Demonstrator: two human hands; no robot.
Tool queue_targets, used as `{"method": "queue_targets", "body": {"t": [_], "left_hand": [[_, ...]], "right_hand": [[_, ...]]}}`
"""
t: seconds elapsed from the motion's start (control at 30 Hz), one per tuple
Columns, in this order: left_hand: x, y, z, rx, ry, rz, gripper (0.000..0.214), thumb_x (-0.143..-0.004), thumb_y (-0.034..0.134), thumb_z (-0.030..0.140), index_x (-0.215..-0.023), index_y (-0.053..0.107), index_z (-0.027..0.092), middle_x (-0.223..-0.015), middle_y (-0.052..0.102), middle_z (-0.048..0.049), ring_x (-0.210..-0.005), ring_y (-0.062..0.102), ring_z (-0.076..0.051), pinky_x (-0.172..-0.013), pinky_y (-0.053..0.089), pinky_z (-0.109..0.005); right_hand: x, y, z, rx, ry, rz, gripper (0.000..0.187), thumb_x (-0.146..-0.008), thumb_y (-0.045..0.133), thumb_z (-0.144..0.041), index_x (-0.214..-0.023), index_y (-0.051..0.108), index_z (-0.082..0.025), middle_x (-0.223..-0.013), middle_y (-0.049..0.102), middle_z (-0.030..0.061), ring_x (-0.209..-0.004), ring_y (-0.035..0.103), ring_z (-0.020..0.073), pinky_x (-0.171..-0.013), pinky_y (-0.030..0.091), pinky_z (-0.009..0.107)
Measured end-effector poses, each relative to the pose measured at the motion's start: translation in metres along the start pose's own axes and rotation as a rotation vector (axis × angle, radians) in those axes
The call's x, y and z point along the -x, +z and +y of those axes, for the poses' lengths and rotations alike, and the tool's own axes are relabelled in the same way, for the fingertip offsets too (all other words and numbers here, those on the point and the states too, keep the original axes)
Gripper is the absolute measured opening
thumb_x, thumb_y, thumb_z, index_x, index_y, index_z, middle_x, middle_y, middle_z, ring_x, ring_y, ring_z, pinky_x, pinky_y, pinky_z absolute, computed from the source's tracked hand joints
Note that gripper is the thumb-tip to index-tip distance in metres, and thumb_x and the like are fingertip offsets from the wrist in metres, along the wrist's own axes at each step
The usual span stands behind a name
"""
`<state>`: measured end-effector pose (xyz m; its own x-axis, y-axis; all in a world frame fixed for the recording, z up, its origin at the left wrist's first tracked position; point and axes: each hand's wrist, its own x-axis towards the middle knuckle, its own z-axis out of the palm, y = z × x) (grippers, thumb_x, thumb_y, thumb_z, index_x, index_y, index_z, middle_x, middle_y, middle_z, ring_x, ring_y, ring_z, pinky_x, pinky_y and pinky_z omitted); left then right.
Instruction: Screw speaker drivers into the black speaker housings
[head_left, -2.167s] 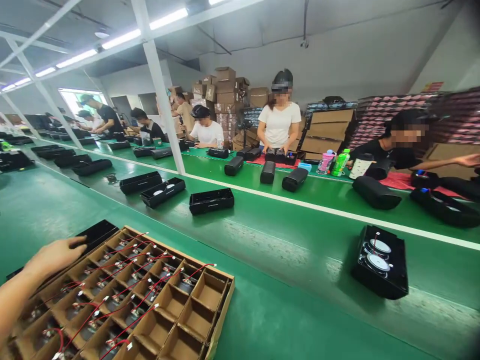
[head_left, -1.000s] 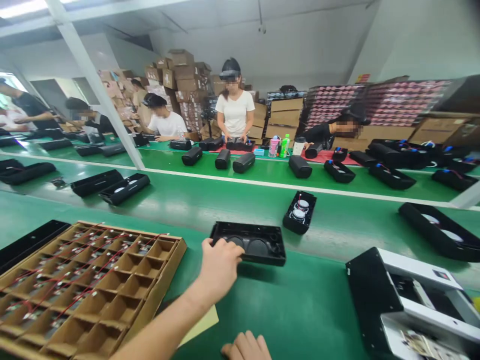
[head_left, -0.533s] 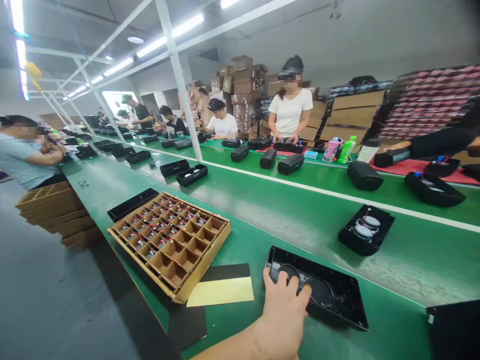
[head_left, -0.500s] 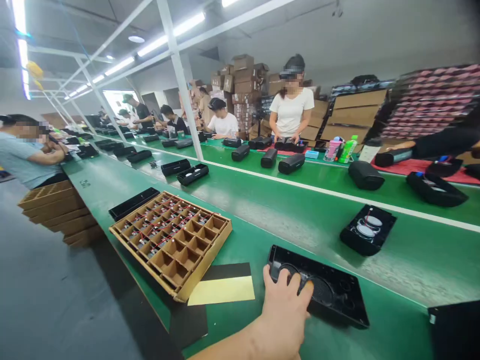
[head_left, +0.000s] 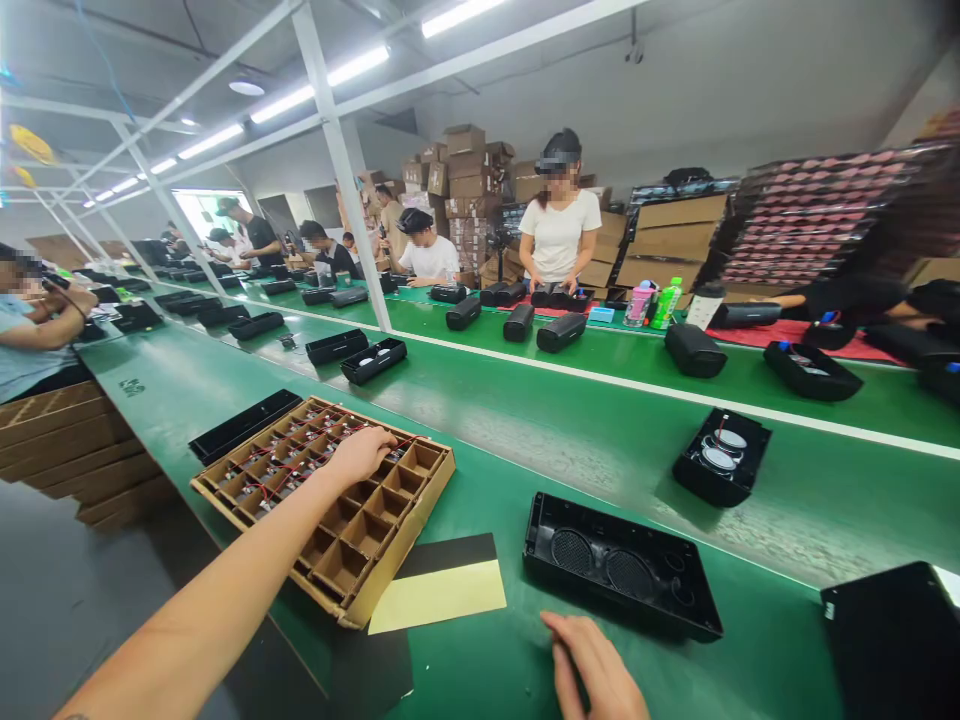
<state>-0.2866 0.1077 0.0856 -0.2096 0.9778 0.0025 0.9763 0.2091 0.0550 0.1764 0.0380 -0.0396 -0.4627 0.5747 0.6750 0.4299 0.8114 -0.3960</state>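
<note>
The left hand (head_left: 364,455) is over the divided cardboard carton (head_left: 399,545); whether its grip has closed on anything cannot be told from this angle. The right hand (head_left: 596,665), grip loosely open and empty, is beside the black casing (head_left: 609,560) on the table (head_left: 480,495). The casing, apparently smooth rigid plastic with round mesh grilles (head_left: 572,550), should handle light and slick; hold by its long sides.

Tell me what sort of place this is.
Probably a speaker assembly workshop: several people line a long green worktop strewn with black speaker housings, and a divided cardboard tray holds red-wired parts.
</note>
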Motion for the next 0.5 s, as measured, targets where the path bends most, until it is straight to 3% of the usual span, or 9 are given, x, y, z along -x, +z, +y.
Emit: {"method": "queue_targets", "body": {"t": [0.1,0.2,0.33,0.5], "left_hand": [[-0.016,0.007,-0.018,-0.008,0.113,-0.054,0.036,-0.103,0.068,0.041,-0.133,0.067,0.020,-0.137,0.069,-0.0109,-0.118,0.070,-0.025,-0.101,0.061,-0.048],[-0.029,0.005,-0.031,0.000,0.232,-0.093,0.036,-0.103,0.068,0.041,-0.132,0.067,0.020,-0.136,0.069,-0.0108,-0.117,0.070,-0.025,-0.100,0.061,-0.048],[-0.041,-0.004,-0.042,0.042,0.323,-0.080,0.035,-0.103,0.068,0.041,-0.131,0.068,0.020,-0.136,0.069,-0.0107,-0.117,0.070,-0.025,-0.101,0.061,-0.048],[-0.045,-0.022,-0.043,0.159,0.357,0.009,0.035,-0.103,0.068,0.041,-0.130,0.068,0.019,-0.133,0.070,-0.0101,-0.113,0.071,-0.024,-0.098,0.062,-0.047]], "right_hand": [[-0.019,-0.029,0.004,0.179,0.004,0.060,0.028,-0.109,0.054,-0.025,-0.136,0.062,-0.023,-0.113,0.074,0.0106,-0.101,0.071,0.0249,-0.085,0.054,0.036],[-0.033,-0.043,0.014,0.468,0.036,0.039,0.031,-0.111,0.049,-0.034,-0.133,0.067,-0.022,-0.120,0.075,0.0126,-0.107,0.067,0.0310,-0.086,0.043,0.045],[-0.033,-0.040,0.039,0.565,0.043,-0.047,0.026,-0.114,0.047,-0.026,-0.122,0.072,-0.026,-0.107,0.078,0.0066,-0.094,0.066,0.0233,-0.080,0.029,0.044],[-0.030,-0.035,0.064,0.553,0.102,-0.040,0.030,-0.116,0.046,-0.030,-0.117,0.076,-0.028,-0.100,0.078,0.0041,-0.091,0.064,0.0200,-0.080,0.025,0.043]]}}
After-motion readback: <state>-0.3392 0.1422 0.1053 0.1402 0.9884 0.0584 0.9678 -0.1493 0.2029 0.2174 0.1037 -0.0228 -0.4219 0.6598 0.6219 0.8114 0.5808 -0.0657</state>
